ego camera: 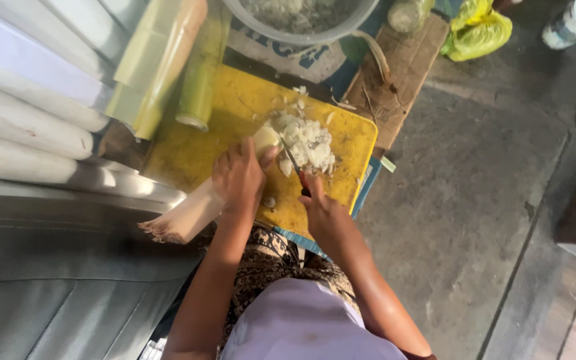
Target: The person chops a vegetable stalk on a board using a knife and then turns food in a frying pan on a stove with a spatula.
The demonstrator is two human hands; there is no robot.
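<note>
Pale stalk lies across the yellow cutting board, centre frame. Your left hand clamps it; your right hand grips the knife beside the chopped pile. Slicing step; next cut likely needs fingertips tucked back.

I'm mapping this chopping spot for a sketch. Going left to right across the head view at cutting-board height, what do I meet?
Pale stalks → left hand → chopped white pile → yellow cutting board's right edge → bare concrete floor.
</note>
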